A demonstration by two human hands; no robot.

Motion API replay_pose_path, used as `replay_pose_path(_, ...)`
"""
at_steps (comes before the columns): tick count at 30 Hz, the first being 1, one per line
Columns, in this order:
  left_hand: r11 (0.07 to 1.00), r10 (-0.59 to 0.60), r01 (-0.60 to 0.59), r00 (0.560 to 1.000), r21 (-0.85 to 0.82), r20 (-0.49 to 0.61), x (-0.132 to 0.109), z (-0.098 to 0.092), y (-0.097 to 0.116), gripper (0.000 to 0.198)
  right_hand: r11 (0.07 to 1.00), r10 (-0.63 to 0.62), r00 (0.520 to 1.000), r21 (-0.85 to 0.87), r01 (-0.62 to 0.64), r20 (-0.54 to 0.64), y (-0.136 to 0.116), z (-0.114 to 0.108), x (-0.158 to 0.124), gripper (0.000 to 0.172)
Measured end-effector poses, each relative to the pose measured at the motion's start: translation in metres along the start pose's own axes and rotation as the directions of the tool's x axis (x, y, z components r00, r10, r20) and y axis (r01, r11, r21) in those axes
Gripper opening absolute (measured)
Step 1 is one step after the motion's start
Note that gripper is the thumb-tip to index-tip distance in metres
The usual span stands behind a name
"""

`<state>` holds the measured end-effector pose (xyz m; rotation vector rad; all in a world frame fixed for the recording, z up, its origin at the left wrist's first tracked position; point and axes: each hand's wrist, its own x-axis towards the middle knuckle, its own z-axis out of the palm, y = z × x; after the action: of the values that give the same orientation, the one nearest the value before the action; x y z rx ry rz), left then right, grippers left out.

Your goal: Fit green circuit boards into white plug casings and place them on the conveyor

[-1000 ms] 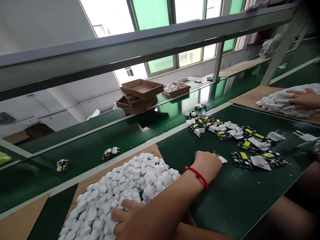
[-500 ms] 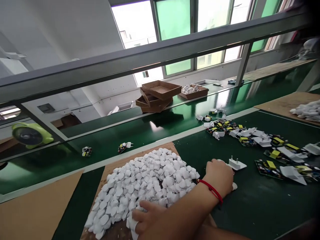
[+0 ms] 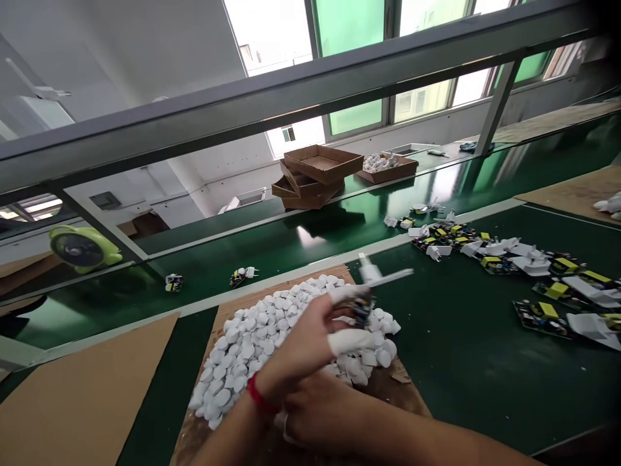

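Observation:
My left hand (image 3: 303, 343), with a red string on the wrist and white finger cots, is raised over a heap of small white plastic caps (image 3: 252, 330). It pinches a white plug shell with a small circuit board (image 3: 376, 281), blurred by motion. My right hand (image 3: 315, 411) lies just below it at the near edge of the heap, fingers curled round a white cap (image 3: 284, 424) that is mostly hidden. The caps lie on a brown cardboard sheet (image 3: 405, 398) on the green table.
Several plug shells and circuit boards (image 3: 528, 265) lie scattered at the right. Two assembled pieces (image 3: 242, 276) sit on the green conveyor belt (image 3: 310, 243) behind. Stacked cardboard trays (image 3: 315, 171) stand beyond it. A metal beam (image 3: 291, 97) crosses overhead, and a green fan (image 3: 82, 249) is at the left.
My left hand has lifted the plug shell off the table at the right and brought it left and up over the caps. The view has swung left.

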<state>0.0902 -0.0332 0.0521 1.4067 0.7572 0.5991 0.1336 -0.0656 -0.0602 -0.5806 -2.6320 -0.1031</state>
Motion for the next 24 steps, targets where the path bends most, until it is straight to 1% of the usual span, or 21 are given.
replay_pose_path(1, 1.000, -0.012, 0.010, 0.997, -0.026, -0.082, -0.006, -0.013, -0.007, 0.056, 1.000, -0.017, 1.000, 0.003, 0.017, -0.016, 0.000, -0.002, 0.001, 0.006)
replay_pose_path(2, 0.997, -0.040, 0.028, 0.983, -0.070, -0.178, -0.012, -0.024, -0.015, 0.053, 0.999, -0.033, 0.999, 0.000, 0.033, -0.030, 0.000, -0.004, 0.001, 0.006)
replay_pose_path(3, 0.989, -0.085, 0.053, 0.968, -0.141, -0.236, -0.016, -0.034, -0.024, 0.053, 0.999, -0.041, 0.998, -0.007, 0.041, -0.042, 0.000, -0.005, 0.002, 0.007)
replay_pose_path(4, 0.974, -0.131, 0.069, 0.949, -0.217, -0.287, -0.021, -0.041, -0.033, 0.053, 0.999, -0.042, 0.998, -0.012, 0.041, -0.049, 0.000, -0.007, 0.002, 0.008)
replay_pose_path(6, 0.927, -0.164, 0.028, 0.927, -0.374, -0.338, -0.028, -0.052, -0.048, 0.053, 0.999, -0.045, 0.997, -0.016, 0.044, -0.055, 0.001, -0.007, 0.001, 0.011)
replay_pose_path(9, 0.839, -0.135, -0.084, 0.925, -0.537, -0.355, -0.035, -0.061, -0.063, 0.050, 0.998, -0.061, 0.997, -0.013, 0.060, -0.049, 0.003, -0.005, -0.002, 0.015)
replay_pose_path(11, 0.804, -0.114, -0.120, 0.930, -0.583, -0.349, -0.039, -0.064, -0.068, 0.044, 0.997, -0.075, 0.997, -0.007, 0.075, -0.033, 0.005, -0.004, -0.004, 0.018)
replay_pose_path(13, 0.787, -0.115, -0.129, 0.930, -0.604, -0.348, -0.041, -0.067, -0.071, 0.041, 0.997, -0.072, 0.997, 0.035, 0.071, 0.006, 0.005, -0.006, -0.004, 0.014)
replay_pose_path(14, 0.777, -0.124, -0.127, 0.929, -0.617, -0.348, -0.041, -0.067, -0.073, 0.041, 0.995, -0.053, 0.998, 0.083, 0.052, 0.020, 0.005, -0.010, -0.003, 0.011)
replay_pose_path(15, 0.763, -0.133, -0.130, 0.928, -0.633, -0.349, -0.041, -0.068, -0.074, 0.042, 0.987, -0.012, 0.999, 0.159, 0.007, 0.032, 0.004, -0.016, -0.002, 0.013)
replay_pose_path(16, 0.745, -0.138, -0.135, 0.927, -0.654, -0.349, -0.041, -0.067, -0.075, 0.043, 0.963, 0.031, 0.999, 0.266, -0.035, 0.020, 0.003, -0.023, -0.001, 0.018)
replay_pose_path(17, 0.720, -0.138, -0.143, 0.929, -0.679, -0.342, -0.041, -0.067, -0.076, 0.043, 0.909, 0.122, 0.993, 0.403, -0.111, -0.001, 0.002, -0.030, 0.000, 0.018)
replay_pose_path(18, 0.696, -0.131, -0.155, 0.933, -0.701, -0.337, -0.041, -0.066, -0.077, 0.043, 0.808, 0.213, 0.977, 0.561, -0.178, 0.002, 0.002, -0.037, -0.001, 0.019)
replay_pose_path(19, 0.679, -0.125, -0.153, 0.939, -0.718, -0.319, -0.042, -0.065, -0.077, 0.043, 0.710, 0.284, 0.957, 0.683, -0.169, -0.058, 0.003, -0.043, -0.002, 0.019)
replay_pose_path(20, 0.667, -0.116, -0.148, 0.948, -0.730, -0.298, -0.043, -0.064, -0.076, 0.045, 0.663, 0.338, 0.931, 0.736, -0.133, -0.137, 0.004, -0.048, -0.004, 0.021)
replay_pose_path(21, 0.661, -0.104, -0.147, 0.953, -0.735, -0.284, -0.044, -0.063, -0.076, 0.047, 0.675, 0.400, 0.891, 0.727, -0.127, -0.216, 0.006, -0.051, -0.008, 0.023)
replay_pose_path(22, 0.660, -0.094, -0.144, 0.958, -0.737, -0.271, -0.045, -0.062, -0.075, 0.049, 0.709, 0.458, 0.836, 0.692, -0.138, -0.302, 0.009, -0.051, -0.011, 0.027)
replay_pose_path(24, 0.656, -0.089, -0.135, 0.963, -0.742, -0.254, -0.048, -0.061, -0.075, 0.053, 0.746, 0.549, 0.730, 0.632, -0.210, -0.406, 0.016, -0.048, -0.018, 0.033)
